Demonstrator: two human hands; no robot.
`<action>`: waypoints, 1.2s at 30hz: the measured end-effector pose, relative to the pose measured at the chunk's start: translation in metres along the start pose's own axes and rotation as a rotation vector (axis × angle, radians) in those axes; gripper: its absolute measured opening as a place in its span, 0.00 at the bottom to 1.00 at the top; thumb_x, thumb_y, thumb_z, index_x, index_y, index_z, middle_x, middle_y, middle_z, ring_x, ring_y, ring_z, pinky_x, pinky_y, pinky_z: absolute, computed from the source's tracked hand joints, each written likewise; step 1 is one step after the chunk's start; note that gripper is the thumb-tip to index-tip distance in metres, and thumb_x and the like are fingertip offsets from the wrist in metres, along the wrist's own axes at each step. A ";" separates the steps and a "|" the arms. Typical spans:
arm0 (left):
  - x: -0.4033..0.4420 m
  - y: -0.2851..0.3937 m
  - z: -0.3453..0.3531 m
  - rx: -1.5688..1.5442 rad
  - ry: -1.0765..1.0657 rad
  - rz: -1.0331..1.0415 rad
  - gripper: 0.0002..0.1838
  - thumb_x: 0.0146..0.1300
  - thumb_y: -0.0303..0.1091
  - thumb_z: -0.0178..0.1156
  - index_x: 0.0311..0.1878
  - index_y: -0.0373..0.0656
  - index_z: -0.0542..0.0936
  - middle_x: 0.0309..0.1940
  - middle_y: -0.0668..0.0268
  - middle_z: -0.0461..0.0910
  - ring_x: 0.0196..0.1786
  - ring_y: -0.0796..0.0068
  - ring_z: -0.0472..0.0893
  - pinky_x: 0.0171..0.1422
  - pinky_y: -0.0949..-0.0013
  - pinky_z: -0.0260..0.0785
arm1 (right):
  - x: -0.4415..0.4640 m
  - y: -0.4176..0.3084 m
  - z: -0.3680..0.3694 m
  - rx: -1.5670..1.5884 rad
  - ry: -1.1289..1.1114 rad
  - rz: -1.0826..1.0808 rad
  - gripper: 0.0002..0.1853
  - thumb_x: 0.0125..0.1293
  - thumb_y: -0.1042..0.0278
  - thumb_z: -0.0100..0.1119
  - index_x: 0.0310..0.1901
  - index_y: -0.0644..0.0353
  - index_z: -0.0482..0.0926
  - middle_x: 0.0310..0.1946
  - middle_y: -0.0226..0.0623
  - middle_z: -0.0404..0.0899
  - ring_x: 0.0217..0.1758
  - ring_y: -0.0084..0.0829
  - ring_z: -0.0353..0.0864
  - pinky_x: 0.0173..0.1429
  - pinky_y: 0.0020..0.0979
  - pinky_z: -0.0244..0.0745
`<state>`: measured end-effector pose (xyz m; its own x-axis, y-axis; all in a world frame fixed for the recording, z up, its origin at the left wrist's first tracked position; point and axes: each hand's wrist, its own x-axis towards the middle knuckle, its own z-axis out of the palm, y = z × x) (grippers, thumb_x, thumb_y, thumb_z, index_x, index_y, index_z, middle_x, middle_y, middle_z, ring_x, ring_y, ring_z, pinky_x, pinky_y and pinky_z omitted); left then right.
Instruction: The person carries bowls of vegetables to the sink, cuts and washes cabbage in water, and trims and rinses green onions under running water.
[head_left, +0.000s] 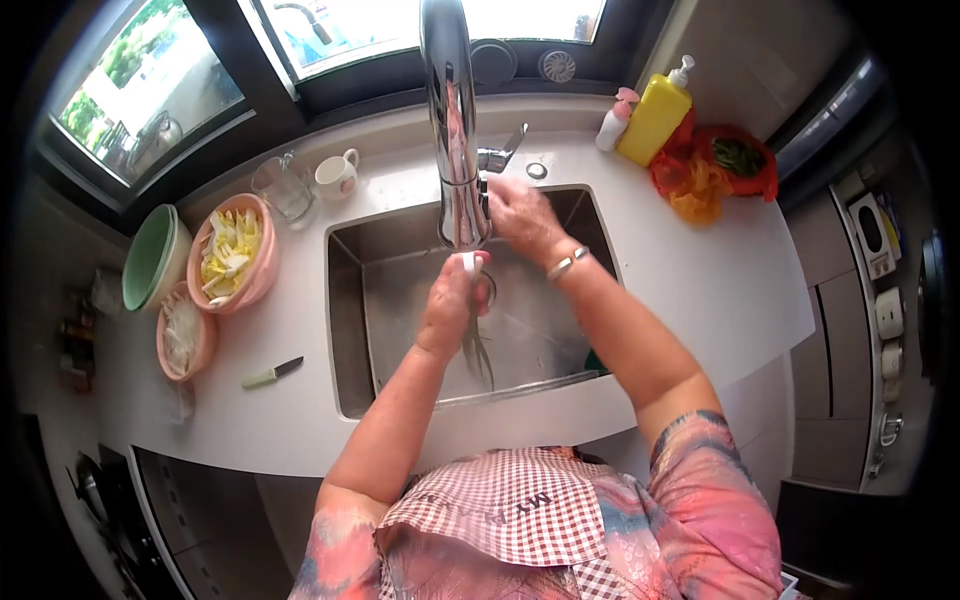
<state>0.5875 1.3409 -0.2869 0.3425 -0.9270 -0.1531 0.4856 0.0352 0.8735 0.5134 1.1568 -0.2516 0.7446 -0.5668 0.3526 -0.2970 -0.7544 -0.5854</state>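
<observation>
Over the sink (350, 395), my left hand (447, 305) is closed around a scallion. Its white end (470, 262) points up just under the faucet's spout, and its green leaves (478, 355) hang down into the basin. My right hand (527, 215), with a bracelet on its wrist, is up against the right side of the chrome faucet (462, 150). Its fingertips are partly hidden by the spout and slightly blurred, so I cannot tell whether they grip it. Behind that hand is the faucet lever (512, 147).
To the left stand a pink basin (262, 272) of yellow-white leaves, a smaller pink bowl (203, 355), green and white bowls (150, 255), a glass pitcher (290, 190) and a mug (337, 177). A knife (272, 373) lies nearby. At right are a yellow bottle (655, 120), a pump bottle (615, 122) and red bags (680, 175).
</observation>
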 end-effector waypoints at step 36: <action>0.049 0.075 -0.029 -0.339 0.274 0.032 0.15 0.81 0.51 0.44 0.45 0.50 0.68 0.22 0.75 0.58 0.20 0.82 0.57 0.27 0.69 0.60 | -0.169 -0.006 0.038 0.217 -0.419 0.206 0.13 0.75 0.61 0.54 0.53 0.57 0.70 0.41 0.56 0.78 0.47 0.62 0.77 0.47 0.52 0.72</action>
<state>0.6636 1.3089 -0.2425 0.5406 -0.7916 -0.2850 0.6921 0.2258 0.6856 0.4124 1.2699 -0.3356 0.8724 -0.4817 -0.0831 -0.3654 -0.5295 -0.7656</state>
